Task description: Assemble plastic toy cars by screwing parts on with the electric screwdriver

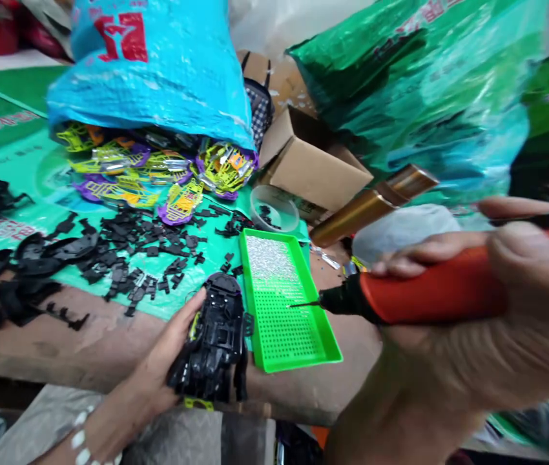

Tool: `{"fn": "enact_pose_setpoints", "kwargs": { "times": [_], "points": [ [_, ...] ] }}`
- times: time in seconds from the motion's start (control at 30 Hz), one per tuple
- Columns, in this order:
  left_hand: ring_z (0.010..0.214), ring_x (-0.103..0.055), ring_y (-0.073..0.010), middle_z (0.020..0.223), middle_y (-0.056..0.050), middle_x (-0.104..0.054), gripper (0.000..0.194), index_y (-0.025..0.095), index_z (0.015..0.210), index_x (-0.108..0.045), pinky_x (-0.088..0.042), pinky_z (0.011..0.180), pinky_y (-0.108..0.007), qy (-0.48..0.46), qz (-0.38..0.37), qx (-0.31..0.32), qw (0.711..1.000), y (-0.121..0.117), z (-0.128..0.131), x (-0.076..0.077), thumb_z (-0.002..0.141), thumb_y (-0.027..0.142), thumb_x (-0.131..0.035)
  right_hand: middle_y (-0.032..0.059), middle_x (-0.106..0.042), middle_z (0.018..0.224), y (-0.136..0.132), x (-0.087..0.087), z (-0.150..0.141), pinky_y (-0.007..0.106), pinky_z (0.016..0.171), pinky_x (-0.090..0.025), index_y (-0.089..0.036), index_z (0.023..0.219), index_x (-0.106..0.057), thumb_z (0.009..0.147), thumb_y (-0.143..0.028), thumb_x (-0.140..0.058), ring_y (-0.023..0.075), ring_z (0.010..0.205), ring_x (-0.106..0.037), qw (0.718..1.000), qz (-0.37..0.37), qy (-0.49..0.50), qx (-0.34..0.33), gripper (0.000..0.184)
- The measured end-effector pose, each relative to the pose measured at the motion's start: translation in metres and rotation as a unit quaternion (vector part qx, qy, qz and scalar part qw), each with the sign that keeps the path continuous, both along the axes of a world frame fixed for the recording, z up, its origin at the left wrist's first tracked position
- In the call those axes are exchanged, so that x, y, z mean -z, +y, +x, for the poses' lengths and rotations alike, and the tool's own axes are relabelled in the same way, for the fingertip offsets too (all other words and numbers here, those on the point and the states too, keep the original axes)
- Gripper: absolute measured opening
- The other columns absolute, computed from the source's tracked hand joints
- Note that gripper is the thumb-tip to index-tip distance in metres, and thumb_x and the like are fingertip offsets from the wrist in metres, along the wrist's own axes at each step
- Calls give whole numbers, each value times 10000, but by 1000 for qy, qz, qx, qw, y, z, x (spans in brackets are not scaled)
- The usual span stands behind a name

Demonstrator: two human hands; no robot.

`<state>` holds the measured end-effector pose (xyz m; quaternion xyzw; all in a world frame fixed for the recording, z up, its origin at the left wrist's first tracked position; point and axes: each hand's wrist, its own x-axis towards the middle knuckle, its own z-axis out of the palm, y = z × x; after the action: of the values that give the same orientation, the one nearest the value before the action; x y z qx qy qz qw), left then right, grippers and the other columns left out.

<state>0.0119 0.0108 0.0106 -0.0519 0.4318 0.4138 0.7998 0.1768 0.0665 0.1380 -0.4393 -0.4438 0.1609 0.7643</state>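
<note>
My left hand (170, 352) grips a black plastic toy car chassis (216, 336) near the table's front edge, its underside facing up and bits of yellow-green showing at its side and end. Wrapped in my right hand (511, 310) is a red electric screwdriver (434, 290) with a black nose. Its thin bit (306, 303) points left, with the tip over a green perforated tray (330, 342). Small silvery screws (269, 258) are heaped at the tray's far end, and rows of holes cover the rest. Whether a screw sits on the bit is too small to tell.
Loose black plastic parts (134, 239) spread across the left. Behind them, yellow-and-purple toy car bodies (134, 171) spill from a blue sack (153, 84). A clear round tub (274, 210), a cardboard box (313, 165), a brass-coloured cylinder (371, 206) and a green sack (439, 84) stand farther back.
</note>
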Motion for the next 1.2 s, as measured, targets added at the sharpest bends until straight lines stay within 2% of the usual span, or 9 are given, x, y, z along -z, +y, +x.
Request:
{"fn": "enact_pose_setpoints", "kwargs": {
  "times": [0.07,0.13,0.33,0.5,0.73,0.97,1.1,1.2],
  "points": [
    [651,-706,-150,813,-11,-765,335,169,1184,-640,-571,656,-238,-10,-10,1,1000,0,1,2,899,342,-607,-58,-589,495,-1,-4,-16,271,363,-440,-219,753,-675,674,-241,-600,105,365,-495,997,-10,1,-74,111],
    [642,-711,-154,798,-4,-770,346,173,1193,-637,-576,674,-248,-14,-14,-6,1000,0,2,3,893,345,-614,-53,-594,509,-2,-1,-30,275,362,-447,-208,786,-675,678,-254,-624,111,362,-508,993,-12,6,-117,127],
    [876,-731,-195,951,-33,-776,426,174,1235,-633,-555,840,-276,-65,36,3,997,0,2,12,860,376,-653,-60,-617,563,-1,25,-55,282,382,-475,-226,877,-655,678,-264,-726,134,394,-557,984,-47,29,-167,214],
    [1038,-686,-188,1096,-30,-749,504,198,1313,-578,-516,936,-277,-73,44,-8,996,-2,1,22,849,371,-672,-66,-628,584,0,40,-57,279,397,-474,-240,887,-663,703,-256,-706,129,404,-557,985,-38,31,-167,190],
    [1002,-698,-222,1075,-50,-752,438,199,1238,-636,-538,912,-322,-97,47,6,994,2,4,13,849,399,-661,-54,-629,598,0,47,-57,300,417,-490,-215,940,-665,729,-307,-688,145,428,-575,984,-40,33,-171,231],
    [1025,-683,-211,1099,-46,-741,390,195,1215,-642,-525,927,-312,-85,65,-1,994,2,6,9,873,384,-632,-66,-621,620,-2,51,-58,289,454,-518,-267,923,-651,746,-277,-708,135,457,-591,985,-55,8,-163,186],
    [1060,-664,-205,1093,-30,-743,360,195,1177,-669,-505,949,-295,-51,85,-21,995,2,5,4,860,366,-655,-59,-624,626,-3,51,-55,289,453,-511,-237,922,-622,738,-282,-727,137,465,-594,974,-59,23,-216,216],
    [1112,-637,-196,1127,-20,-732,372,208,1175,-673,-476,981,-275,-45,104,-15,993,0,4,6,844,378,-675,-64,-615,594,-1,51,-51,280,454,-496,-229,890,-587,722,-320,-753,124,453,-564,950,-66,13,-306,253]
  ]
}}
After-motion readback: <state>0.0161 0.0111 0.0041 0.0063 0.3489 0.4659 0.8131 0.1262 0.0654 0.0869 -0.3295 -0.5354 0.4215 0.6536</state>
